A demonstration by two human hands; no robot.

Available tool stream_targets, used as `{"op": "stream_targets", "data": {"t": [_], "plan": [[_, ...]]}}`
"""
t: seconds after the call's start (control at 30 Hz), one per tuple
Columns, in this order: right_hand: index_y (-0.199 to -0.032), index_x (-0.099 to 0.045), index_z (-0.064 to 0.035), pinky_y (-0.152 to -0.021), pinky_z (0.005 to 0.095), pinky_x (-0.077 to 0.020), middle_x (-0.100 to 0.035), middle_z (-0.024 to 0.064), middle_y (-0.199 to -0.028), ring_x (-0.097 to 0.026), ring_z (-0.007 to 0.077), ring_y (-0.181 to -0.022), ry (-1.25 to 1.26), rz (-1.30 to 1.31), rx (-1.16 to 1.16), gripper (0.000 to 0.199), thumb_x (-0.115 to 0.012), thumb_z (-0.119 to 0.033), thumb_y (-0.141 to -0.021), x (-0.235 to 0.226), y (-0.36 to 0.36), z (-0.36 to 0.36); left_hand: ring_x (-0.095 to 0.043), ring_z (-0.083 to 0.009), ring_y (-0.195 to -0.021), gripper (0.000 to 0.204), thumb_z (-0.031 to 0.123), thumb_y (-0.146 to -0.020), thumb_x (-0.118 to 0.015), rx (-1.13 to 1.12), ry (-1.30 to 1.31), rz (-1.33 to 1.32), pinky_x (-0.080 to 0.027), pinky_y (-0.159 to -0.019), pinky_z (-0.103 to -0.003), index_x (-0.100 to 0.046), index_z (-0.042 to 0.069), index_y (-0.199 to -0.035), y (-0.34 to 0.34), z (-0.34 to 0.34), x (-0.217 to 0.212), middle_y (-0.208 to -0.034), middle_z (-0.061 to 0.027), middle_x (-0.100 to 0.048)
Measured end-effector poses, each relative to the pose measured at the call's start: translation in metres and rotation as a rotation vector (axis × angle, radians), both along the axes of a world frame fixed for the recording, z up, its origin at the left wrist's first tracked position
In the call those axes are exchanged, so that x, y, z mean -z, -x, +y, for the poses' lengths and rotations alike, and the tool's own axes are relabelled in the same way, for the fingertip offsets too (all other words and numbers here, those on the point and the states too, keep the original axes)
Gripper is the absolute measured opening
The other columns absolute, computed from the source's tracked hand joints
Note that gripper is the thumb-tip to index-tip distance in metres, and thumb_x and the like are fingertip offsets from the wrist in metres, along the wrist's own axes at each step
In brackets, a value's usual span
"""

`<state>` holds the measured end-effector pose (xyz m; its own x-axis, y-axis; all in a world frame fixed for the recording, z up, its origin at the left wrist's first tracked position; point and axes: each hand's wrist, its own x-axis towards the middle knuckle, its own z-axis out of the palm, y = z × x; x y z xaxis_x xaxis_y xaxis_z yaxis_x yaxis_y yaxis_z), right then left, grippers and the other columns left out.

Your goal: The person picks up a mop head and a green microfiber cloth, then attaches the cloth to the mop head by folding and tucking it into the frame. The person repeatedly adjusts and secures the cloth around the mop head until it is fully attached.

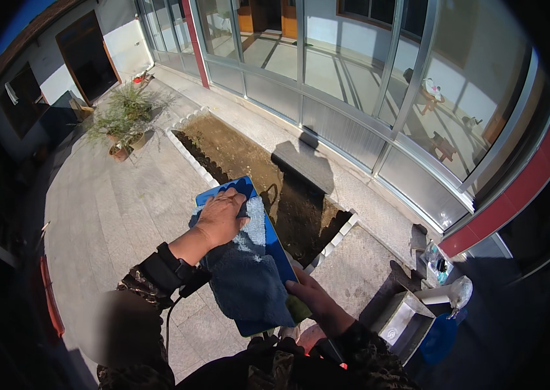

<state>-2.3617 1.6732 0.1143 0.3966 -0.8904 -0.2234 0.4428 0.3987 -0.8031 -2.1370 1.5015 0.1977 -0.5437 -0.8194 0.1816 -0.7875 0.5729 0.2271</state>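
Note:
A flat blue board (pixel 277 252) with a pale yellowish edge is held tilted in front of my body. Draped over much of its face is a fluffy light-blue cloth (pixel 247 281). My left hand (pixel 219 220) lies on the upper part, fingers bent and gripping the cloth against the board near its far end. A black band circles my left wrist. Lower down, my right hand (pixel 312 294) grasps the board's right edge, thumb on the face; its other fingers are hidden behind the board. Something olive-green shows just below this hand, too covered to name.
Beyond the board lies a sunken soil bed (pixel 229 146) with a scalloped white border (pixel 190 156). Potted plants (pixel 125 120) stand on the paving at left. A glass-panelled wall (pixel 346 65) runs along the far right. Nearer right are a metal sink-like basin (pixel 406 325) and a blue bag (pixel 441 338).

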Motion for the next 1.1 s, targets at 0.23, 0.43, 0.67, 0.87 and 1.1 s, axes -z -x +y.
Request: {"op": "stream_targets", "data": {"t": [0.23, 0.43, 0.67, 0.87, 1.1], "plan": [[-0.136, -0.046, 0.0000, -0.096, 0.0343, -0.0445, -0.058, 0.0092, -0.119, -0.056, 0.0174, -0.111, 0.025, 0.073, 0.028, 0.047, -0.055, -0.026, -0.099, 0.006, -0.002, 0.005, -0.060, -0.0413, -0.088, 0.018, 0.005, -0.081, -0.069, 0.094, -0.045, 0.200, -0.047, -0.077, -0.046, -0.055, 0.001, -0.091, 0.000, -0.039, -0.034, -0.090, -0.0196, -0.062], [-0.137, -0.048, -0.0021, -0.098, 0.0361, -0.0464, -0.057, 0.0110, -0.125, -0.058, 0.0196, -0.114, -0.029, -0.031, 0.016, 0.047, -0.056, -0.028, -0.099, 0.005, -0.006, 0.003, -0.062, -0.0415, -0.092, 0.020, 0.010, -0.083, -0.070, -0.135, 0.178, 0.245, -0.050, -0.079, -0.044, -0.058, 0.000, -0.096, -0.008, -0.096, -0.056, -0.093, -0.0209, -0.063], [-0.140, -0.048, -0.0084, -0.100, 0.0372, -0.0475, -0.058, 0.0108, -0.130, -0.059, 0.0220, -0.117, -0.054, -0.043, 0.020, 0.048, -0.057, -0.032, -0.099, 0.004, -0.006, -0.002, -0.059, -0.0421, -0.110, 0.050, 0.014, -0.088, -0.071, 0.018, 0.222, 0.149, -0.048, -0.096, -0.042, -0.051, -0.001, -0.131, -0.006, -0.062, -0.011, -0.129, -0.0227, -0.051], [-0.140, -0.048, -0.0080, -0.099, 0.0354, -0.0487, -0.058, 0.0110, -0.131, -0.060, 0.0205, -0.116, -0.058, -0.071, 0.051, 0.047, -0.058, -0.029, -0.099, 0.004, -0.003, -0.003, -0.052, -0.0219, -0.057, 0.019, 0.009, -0.079, -0.077, 0.396, 0.265, 0.469, -0.045, -0.058, -0.035, -0.059, 0.007, -0.070, -0.023, 0.089, -0.021, -0.065, -0.0038, -0.051], [-0.137, -0.050, -0.0077, -0.094, 0.0330, -0.0521, -0.060, 0.0086, -0.128, -0.062, 0.0180, -0.112, -0.114, -0.230, 0.089, 0.043, -0.059, -0.025, -0.099, 0.016, -0.015, -0.011, -0.060, -0.0226, -0.072, 0.036, 0.015, -0.079, -0.073, 0.328, 0.242, 0.151, -0.047, -0.062, -0.034, -0.065, 0.002, -0.111, -0.001, 0.147, 0.011, -0.091, -0.0066, -0.060]]}}
